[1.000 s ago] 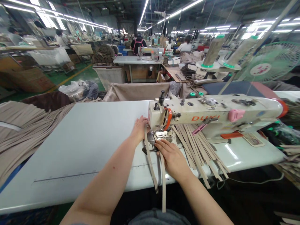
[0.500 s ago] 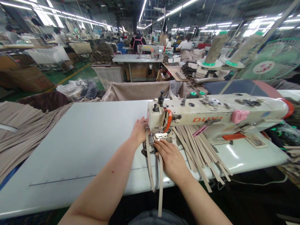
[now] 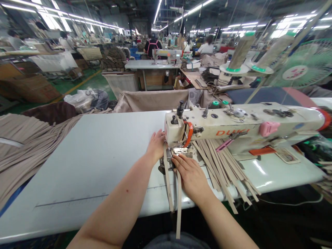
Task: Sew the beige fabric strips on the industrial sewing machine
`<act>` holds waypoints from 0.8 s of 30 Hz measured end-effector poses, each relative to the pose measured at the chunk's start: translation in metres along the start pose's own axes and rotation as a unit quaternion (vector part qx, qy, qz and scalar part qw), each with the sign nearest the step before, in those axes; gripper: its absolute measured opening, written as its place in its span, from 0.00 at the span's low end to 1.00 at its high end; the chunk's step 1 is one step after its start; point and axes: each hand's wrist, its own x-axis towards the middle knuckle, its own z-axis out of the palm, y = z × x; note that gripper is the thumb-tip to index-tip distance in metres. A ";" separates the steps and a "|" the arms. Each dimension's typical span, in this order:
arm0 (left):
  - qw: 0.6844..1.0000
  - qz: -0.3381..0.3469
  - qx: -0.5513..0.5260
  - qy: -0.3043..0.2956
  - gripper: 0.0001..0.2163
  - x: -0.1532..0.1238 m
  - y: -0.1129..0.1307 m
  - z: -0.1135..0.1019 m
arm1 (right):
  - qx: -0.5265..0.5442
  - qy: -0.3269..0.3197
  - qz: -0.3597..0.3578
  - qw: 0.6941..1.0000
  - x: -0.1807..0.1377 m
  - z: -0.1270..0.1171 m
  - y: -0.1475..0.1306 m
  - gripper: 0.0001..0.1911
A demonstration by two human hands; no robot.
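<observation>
At the near worktop [image 3: 90, 155] edge: two beige strips [image 3: 178, 193] hang over; wide bare surface lies to the left.
Right side: sewing machine [image 3: 233, 129] and a fan of loose strips [image 3: 223, 166] crowd the room.
Left hand [image 3: 156, 145]: fingers behind the needle head, grip hidden, cannot tell.
Right hand [image 3: 190, 176]: fingers flat, unclenched, pressing the strips beside the presser foot.

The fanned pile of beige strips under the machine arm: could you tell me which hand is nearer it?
Right hand, lying just beside the pile of strips; left hand is beyond the needle.

beige strip [image 3: 178, 204] drawn slightly further toward the needle
</observation>
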 end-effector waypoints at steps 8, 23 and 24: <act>1.000 -0.016 0.005 -0.001 0.20 0.002 0.001 0.000 | -0.008 -0.001 0.010 1.000 0.002 -0.002 -0.003 0.20; 0.999 -0.015 -0.032 0.018 0.19 0.001 0.000 0.001 | -0.005 -0.004 0.011 1.000 0.002 -0.003 -0.005 0.20; 0.999 -0.015 -0.034 0.017 0.19 0.001 -0.001 0.001 | -0.004 -0.004 0.011 1.000 0.002 -0.003 -0.005 0.20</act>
